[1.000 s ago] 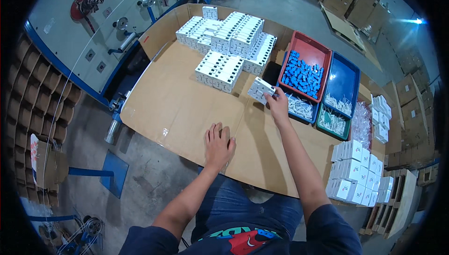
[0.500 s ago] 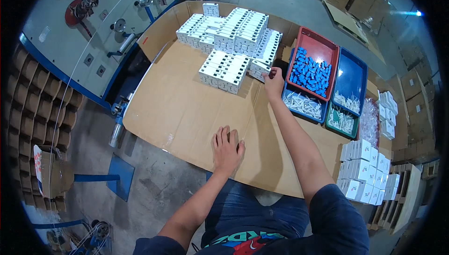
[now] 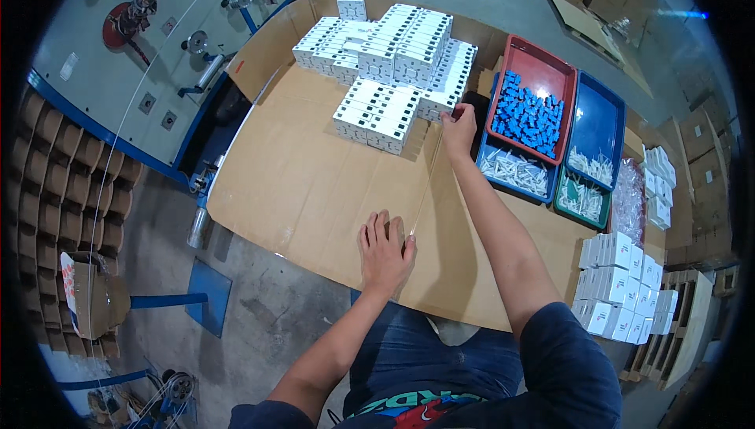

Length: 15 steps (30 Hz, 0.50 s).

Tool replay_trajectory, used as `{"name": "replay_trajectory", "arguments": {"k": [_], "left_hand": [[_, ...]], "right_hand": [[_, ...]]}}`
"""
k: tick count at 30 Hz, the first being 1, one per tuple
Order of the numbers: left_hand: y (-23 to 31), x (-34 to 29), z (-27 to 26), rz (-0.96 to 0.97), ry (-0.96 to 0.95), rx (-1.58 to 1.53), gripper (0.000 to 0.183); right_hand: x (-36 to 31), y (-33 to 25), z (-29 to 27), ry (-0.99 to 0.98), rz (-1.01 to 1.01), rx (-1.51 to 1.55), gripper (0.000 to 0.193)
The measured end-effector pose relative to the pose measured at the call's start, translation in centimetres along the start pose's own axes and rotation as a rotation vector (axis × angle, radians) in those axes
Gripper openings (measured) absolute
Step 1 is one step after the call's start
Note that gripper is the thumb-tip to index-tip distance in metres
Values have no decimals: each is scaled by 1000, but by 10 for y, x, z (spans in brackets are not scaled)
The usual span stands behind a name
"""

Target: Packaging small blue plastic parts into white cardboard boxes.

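Note:
My left hand point(image 3: 384, 260) lies flat on the cardboard surface point(image 3: 314, 185), fingers stretched out, holding nothing. Farther off, my right hand point(image 3: 459, 132) has bent fingers pressed against the right end of a white block point(image 3: 435, 105) with small black squares on top. Its fingertips are partly hidden, so how firmly they grip is unclear. That block stands at the front of a long row of similar white blocks point(image 3: 458, 63). Beside it on the left is a lower group of the same blocks point(image 3: 376, 114), and taller stacks point(image 3: 405, 40) rise behind.
Right of my hand, a red tray point(image 3: 515, 45) of small blue parts rests over a blue tray point(image 3: 543, 197) of white pieces. Another blue tray point(image 3: 602, 110) and a green tray point(image 3: 586, 219) adjoin. White boxes point(image 3: 613, 287) are stacked at right. Machinery point(image 3: 134, 16) stands left.
My right hand has shifted slightly leftward, and the white block at its fingers now sits closer against the row behind it. My left hand stays flat. The view has shifted a little.

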<state>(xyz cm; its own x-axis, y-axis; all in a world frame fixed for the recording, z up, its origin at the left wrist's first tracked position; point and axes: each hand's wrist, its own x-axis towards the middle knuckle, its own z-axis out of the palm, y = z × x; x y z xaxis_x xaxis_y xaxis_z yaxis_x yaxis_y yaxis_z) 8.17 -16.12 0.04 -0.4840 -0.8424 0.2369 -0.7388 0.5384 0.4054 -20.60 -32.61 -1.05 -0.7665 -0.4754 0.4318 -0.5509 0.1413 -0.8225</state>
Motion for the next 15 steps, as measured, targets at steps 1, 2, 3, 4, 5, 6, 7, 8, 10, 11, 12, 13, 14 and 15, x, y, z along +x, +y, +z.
{"name": "replay_trajectory", "arguments": {"k": [1,2,3,4,5,6,7,8,10,11,12,13,14,15], "left_hand": [[-1,0,-2,0,2,19,49],[0,0,1,3,-3,15,49],[0,1,3,7,-3,6,49],[0,1,4,11,-2,-3,50],[0,1,4,9,-3,-1,50],[1,1,2,7,-6,2,50],[1,1,1,5,-9,5,50],[0,0,1,4,-10,7,50],[0,0,1,1,-5,-9,50],[0,0,1,0,-7,-9,50],[1,1,1,0,-10,-10,51],[2,2,1,2,-13,-11,51],[3,2,2,4,-17,-15,51],[3,2,3,8,-8,-14,51]], "right_hand": [[-1,-3,2,-2,1,4,37],[0,1,1,-2,3,1,37],[0,4,0,-3,5,-1,38],[1,8,-2,0,7,-6,38],[0,7,-1,-25,14,15,38],[-1,5,-1,-48,21,36,38],[-1,4,-1,-49,22,36,38],[-3,2,-1,-52,29,56,38],[-3,-1,-1,-54,36,75,38],[-3,-2,-2,-36,19,43,39],[-4,-3,-4,-16,2,10,40],[-5,-4,-6,-14,4,6,40],[-6,-5,-8,27,-35,-6,39],[-8,-6,-11,70,-74,-20,38]]}}
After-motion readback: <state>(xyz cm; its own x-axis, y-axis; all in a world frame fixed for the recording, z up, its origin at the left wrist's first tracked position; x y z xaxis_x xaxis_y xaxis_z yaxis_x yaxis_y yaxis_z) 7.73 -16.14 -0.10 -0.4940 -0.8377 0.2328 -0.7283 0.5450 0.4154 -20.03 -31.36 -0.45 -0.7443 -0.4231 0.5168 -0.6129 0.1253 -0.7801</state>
